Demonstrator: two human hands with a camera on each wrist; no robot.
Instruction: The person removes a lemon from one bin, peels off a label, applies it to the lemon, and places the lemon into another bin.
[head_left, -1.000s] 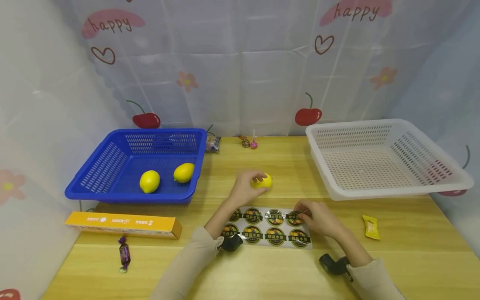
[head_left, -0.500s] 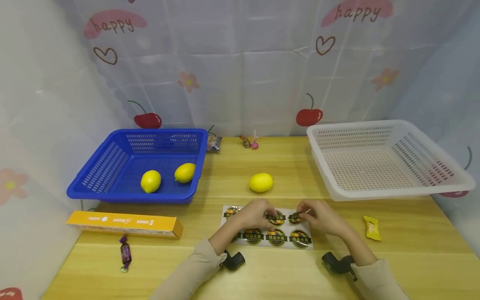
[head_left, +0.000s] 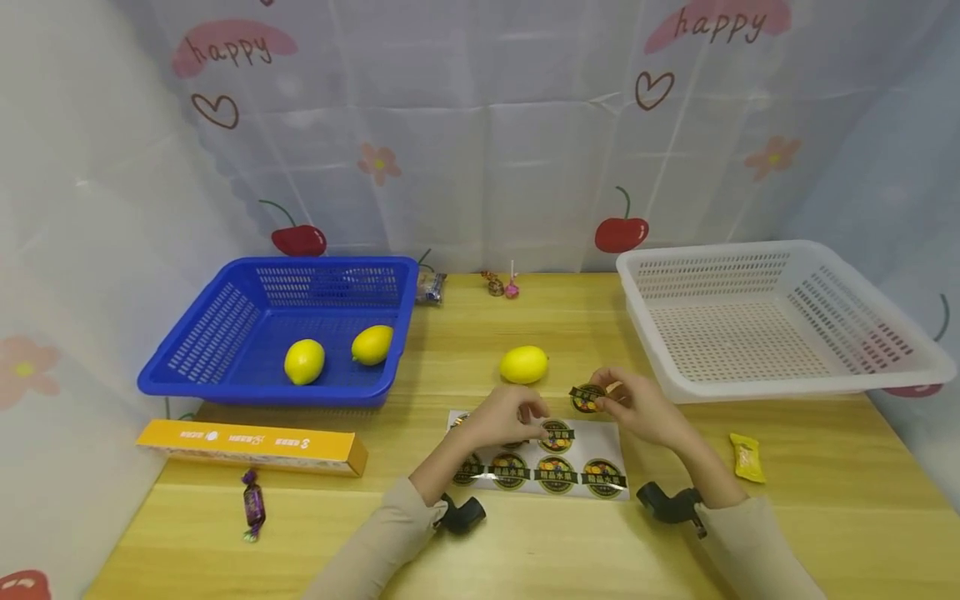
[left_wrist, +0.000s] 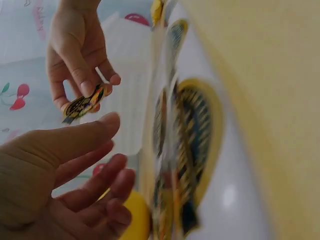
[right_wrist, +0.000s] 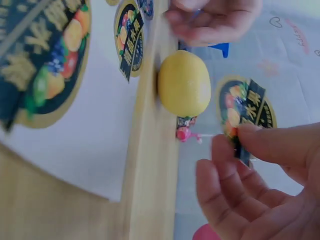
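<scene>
Head view: a round sticker point(head_left: 587, 398) is pinched between the thumb and fingers of the right hand point(head_left: 637, 410), lifted clear of the sticker sheet point(head_left: 540, 462) on the bench point(head_left: 810, 517). The loose lemon point(head_left: 523, 364) lies on the bench at about 10 o'clock from the pinched sticker, near it but not touching; its long axis runs roughly 3 to 9 o'clock. The right hand is judged the nearer of the two to the lemon. The left hand point(head_left: 501, 417) rests on the upper edge of the sheet with fingers loosely bent, nothing gripped, and the lemon lies at about 1 o'clock from it. In the right wrist view the sticker point(right_wrist: 245, 117) is seen held face-out beside the lemon point(right_wrist: 184, 83), a gap showing between them. Two more lemons sit in the blue basket point(head_left: 225, 333), well apart at 9 o'clock.
</scene>
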